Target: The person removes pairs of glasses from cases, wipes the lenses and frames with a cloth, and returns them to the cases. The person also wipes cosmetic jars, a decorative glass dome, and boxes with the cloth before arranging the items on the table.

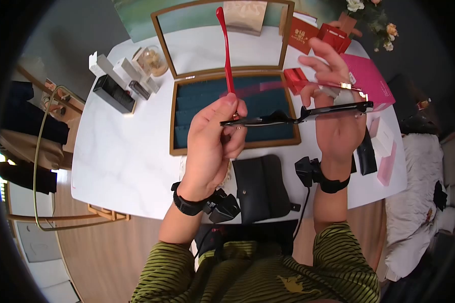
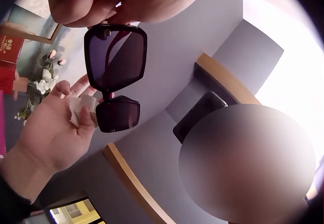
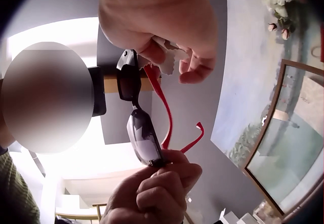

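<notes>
Dark-lensed sunglasses with red temples are held up over the table, lenses edge-on in the head view. My left hand pinches them at one hinge corner, and a red temple points up beyond its thumb. My right hand is at the far lens, its thumb and fingers gripping a small pale cloth with a zigzag edge. In the right wrist view the cloth hangs beside the upper lens. Both lenses face the left wrist camera.
Below the hands lies a wooden display case with a dark teal lining and its glass lid raised. A black pouch sits at the front edge. Small boxes stand at left; a pink box and red packaging at right.
</notes>
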### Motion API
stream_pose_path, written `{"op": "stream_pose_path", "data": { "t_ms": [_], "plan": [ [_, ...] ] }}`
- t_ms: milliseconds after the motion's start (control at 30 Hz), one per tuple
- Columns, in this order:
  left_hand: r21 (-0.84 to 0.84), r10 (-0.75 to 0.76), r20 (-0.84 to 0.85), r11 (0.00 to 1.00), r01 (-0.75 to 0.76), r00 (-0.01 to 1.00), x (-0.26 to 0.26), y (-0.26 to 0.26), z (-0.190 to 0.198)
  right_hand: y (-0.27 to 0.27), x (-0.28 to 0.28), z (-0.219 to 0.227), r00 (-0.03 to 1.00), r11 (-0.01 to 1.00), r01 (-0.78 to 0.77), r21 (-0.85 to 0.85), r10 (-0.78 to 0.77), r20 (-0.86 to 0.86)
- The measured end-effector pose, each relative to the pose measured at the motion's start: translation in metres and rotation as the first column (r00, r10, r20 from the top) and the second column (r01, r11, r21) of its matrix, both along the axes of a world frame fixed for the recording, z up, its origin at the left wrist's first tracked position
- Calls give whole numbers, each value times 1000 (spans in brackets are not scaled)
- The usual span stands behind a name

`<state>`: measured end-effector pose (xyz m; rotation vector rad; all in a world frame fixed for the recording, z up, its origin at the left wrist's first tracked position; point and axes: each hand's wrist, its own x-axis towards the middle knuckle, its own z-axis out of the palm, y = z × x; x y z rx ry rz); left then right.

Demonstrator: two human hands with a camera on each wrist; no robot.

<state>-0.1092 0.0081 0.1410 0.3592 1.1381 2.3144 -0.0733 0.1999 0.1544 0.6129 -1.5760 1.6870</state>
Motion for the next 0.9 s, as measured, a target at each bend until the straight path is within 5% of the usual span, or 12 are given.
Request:
{"op": "stream_pose_path", "data": {
  "t_ms": [33,100,167,233,333,433,500,533,567,633,733,900],
  "plan": [
    [-13,3,17,1000,-3,1000,7,-2,-2,1,10,-7,1000,1000,-3,-13,3,17],
    [18,16,101,1000,-18,995,17,-3,-6,7,31,-17,923,951,-307,-24,304,235],
    [34,1,134,999,-5,991,30,-6,-15,-9,50,-28,939,985,-174,0,166,302],
    [62,-15,204,998,2,979,47,-6,-26,-21,65,-42,917,920,-234,-316,317,243],
    [30,21,276,999,-30,961,79,-5,-50,-52,98,-56,889,978,-12,-210,106,445],
    [-62,32,356,998,-11,934,114,-5,-66,-73,121,-83,882,970,223,-100,-158,443],
    [-125,-72,224,987,102,972,130,-9,-81,-70,138,-96,855,972,209,-111,-126,503],
    [-331,-190,102,919,213,976,134,-15,-82,-68,149,-102,854,968,183,-174,-69,515],
    [-309,-346,14,891,333,938,131,-17,-84,-66,155,-105,831,959,151,-240,8,557],
    [-403,-376,-277,881,249,884,132,-19,-98,-55,169,-106,729,963,61,-264,137,670],
    [-525,-382,-384,839,141,841,130,-23,-103,-43,177,-112,621,977,26,-212,150,769],
    [-458,-386,-406,870,182,829,138,-22,-117,-49,172,-125,652,965,40,-259,172,739]
  ]
}}
